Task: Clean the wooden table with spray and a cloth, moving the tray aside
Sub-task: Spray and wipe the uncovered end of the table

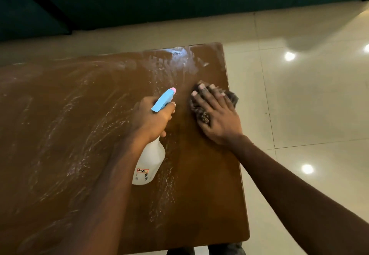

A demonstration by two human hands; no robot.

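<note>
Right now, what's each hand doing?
Left hand: closed around the spray bottle, held above the table.
Right hand: open, palm flat, pressing the cloth onto the table.

A glossy cream tiled floor fills the scene from 1 to 5 o'clock and runs in a band along 11 to 12 o'clock. Dark grout lines cross it. Three bright round light reflections sit on the tiles at about 2, 3 and 4 o'clock. A dark green upholstered piece of furniture, perhaps a sofa, spans the 10 to 2 o'clock edge, standing on the floor.
</note>
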